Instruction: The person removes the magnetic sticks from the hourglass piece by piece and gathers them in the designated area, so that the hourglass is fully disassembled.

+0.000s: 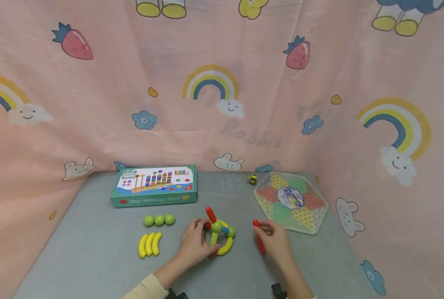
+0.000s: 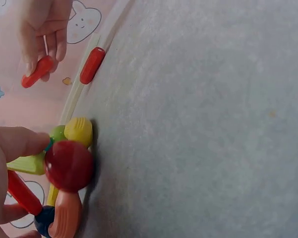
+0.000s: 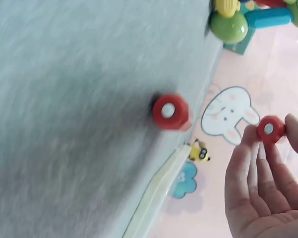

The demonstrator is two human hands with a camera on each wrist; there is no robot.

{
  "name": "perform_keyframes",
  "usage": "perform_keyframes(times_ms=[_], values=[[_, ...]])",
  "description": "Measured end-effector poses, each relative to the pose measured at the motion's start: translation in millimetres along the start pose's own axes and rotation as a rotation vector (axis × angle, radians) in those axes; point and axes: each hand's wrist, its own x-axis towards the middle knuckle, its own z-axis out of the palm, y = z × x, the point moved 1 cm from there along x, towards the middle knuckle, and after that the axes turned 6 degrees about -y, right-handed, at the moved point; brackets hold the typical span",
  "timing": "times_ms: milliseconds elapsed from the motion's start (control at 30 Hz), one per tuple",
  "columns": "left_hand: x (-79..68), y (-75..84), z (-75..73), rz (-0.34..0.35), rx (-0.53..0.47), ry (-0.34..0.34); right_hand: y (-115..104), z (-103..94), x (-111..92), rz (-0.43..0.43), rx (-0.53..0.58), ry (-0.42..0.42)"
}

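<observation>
My left hand [image 1: 196, 243] holds a stick-and-ball toy structure [image 1: 214, 238] between thumb and fingers. Green balls, a dark red ball [image 2: 69, 166], a dark blue ball [image 2: 44, 221], curved yellow and orange pieces, and straight lime, blue and red sticks make it up. One red stick [image 1: 210, 214] slants upward from its top. My right hand [image 1: 278, 241], raised over the table, pinches a red stick [image 3: 270, 130] with a silvery round end between thumb and fingertips. Beneath it, a second red stick [image 3: 171, 113] lies on the table, apart from the structure.
Three green balls [image 1: 159, 220] sit in a row at left, above several curved yellow pieces [image 1: 149, 245]. Behind stands a green game box [image 1: 154, 187]. A clear hexagonal board [image 1: 291, 201] lies back right, near a small bee figure [image 1: 252, 179]. A printed cloth hangs behind.
</observation>
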Motion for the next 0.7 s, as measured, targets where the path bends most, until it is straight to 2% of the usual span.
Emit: perform_keyframes(times_ms=[167, 333, 533, 700], values=[[-0.9, 0.5, -3.2, 0.055, -0.027, -0.025, 8, -6.7, 3, 0.015, -0.021, 0.002], [-2.1, -1.1, -5.7, 0.079, -0.006, -0.044, 13, -12.5, 6, 0.076, -0.023, -0.023], [-2.6, -4.5, -5.9, 0.120, -0.016, -0.069, 20, -17.8, 8, 0.158, -0.118, -0.072], [-2.8, -6.7, -7.1, 0.162, -0.039, -0.106, 28, -19.1, 11, 0.183, -0.166, -0.097]])
